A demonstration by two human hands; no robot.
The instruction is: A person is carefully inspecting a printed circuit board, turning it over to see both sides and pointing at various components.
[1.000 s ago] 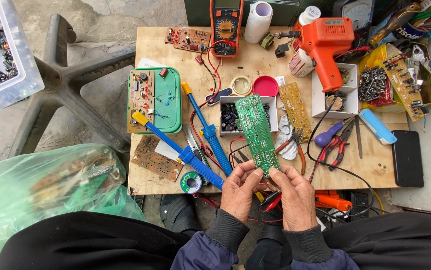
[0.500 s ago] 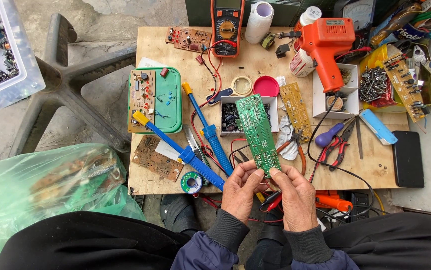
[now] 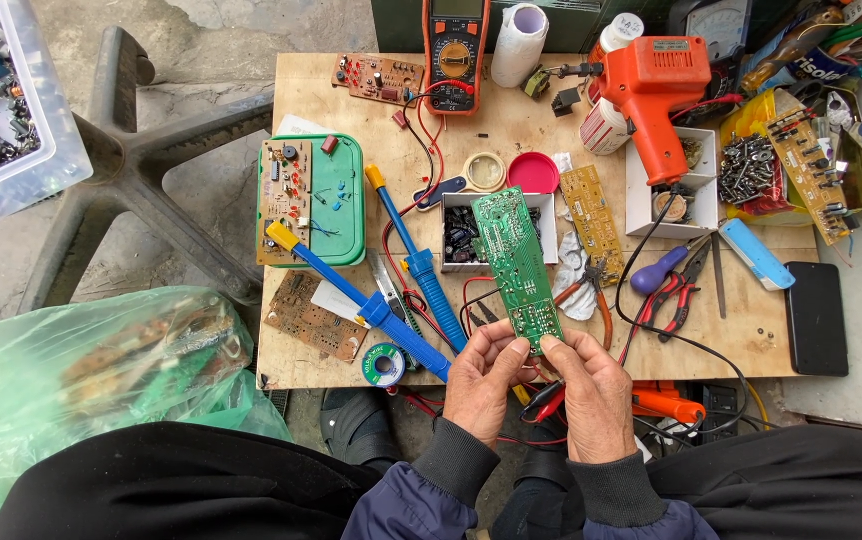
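Circuit boards, six: one green (image 3: 517, 268) held up, one on the green tray (image 3: 285, 201), one brown at the worktop's (image 3: 511, 130) near left edge (image 3: 313, 315), one red-brown at the far edge (image 3: 378, 76), one yellow at centre (image 3: 592, 210), one at right (image 3: 809, 172).
Blue solder suckers, two (image 3: 419, 268) (image 3: 361, 302).
Multimeter, one (image 3: 455, 52).
Orange heat gun, one (image 3: 656, 95).
White boxes, two (image 3: 461, 232) (image 3: 673, 195).
Solder spool, one (image 3: 385, 364).
Red lid, one (image 3: 533, 173).
Tape ring, one (image 3: 484, 171).
Hands, two (image 3: 487, 382) (image 3: 596, 394).
Black phone, one (image 3: 816, 318).
Green bag, one (image 3: 91, 370).
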